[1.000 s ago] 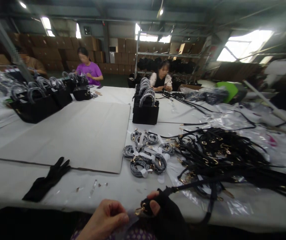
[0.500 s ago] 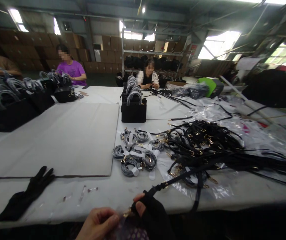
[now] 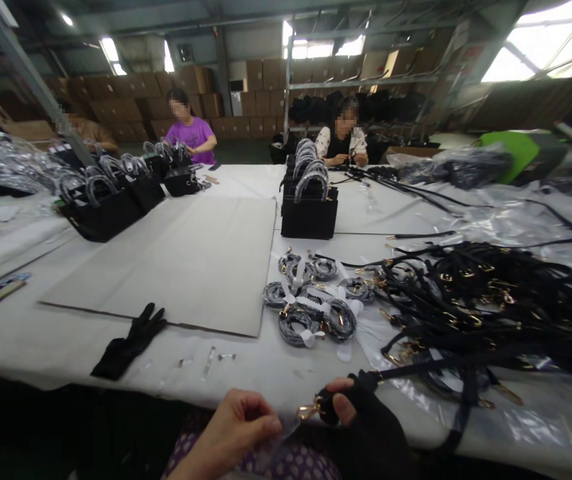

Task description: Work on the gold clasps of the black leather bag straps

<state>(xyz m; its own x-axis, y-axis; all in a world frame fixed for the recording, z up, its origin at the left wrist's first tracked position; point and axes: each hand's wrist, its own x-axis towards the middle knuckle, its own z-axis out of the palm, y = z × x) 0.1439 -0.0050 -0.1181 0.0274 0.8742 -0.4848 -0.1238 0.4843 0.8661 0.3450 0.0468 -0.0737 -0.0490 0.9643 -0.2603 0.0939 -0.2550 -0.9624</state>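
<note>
Head view. Setting: a warehouse hall, stacked cartons along the back wall, a long white table (image 3: 26, 333) before me.

Item: grey board sheet (image 3: 186, 260), flat on the table, left of centre.
Item: spare black glove (image 3: 129, 343), lying loose at the board's near edge.
Item: row of black handbags (image 3: 109, 200) with wrapped handles, far left; a second group (image 3: 309, 207) stood upright mid-table.
Item: coiled, wrapped straps (image 3: 313, 300), clustered just beside the second group's near side.
Item: heap of loose black straps (image 3: 486, 300) on clear plastic, right.
Item: three people seated at the far side, at work on their own pieces.

My right hand (image 3: 366, 427), in a black fingerless glove, was closed on the end of a black strap (image 3: 416, 370), at the table's near edge; its gold clasp (image 3: 309, 410) stuck out toward my left hand (image 3: 239, 427). My bare left hand pinched a piece of clear film (image 3: 286, 430) just beside the clasp.
</note>
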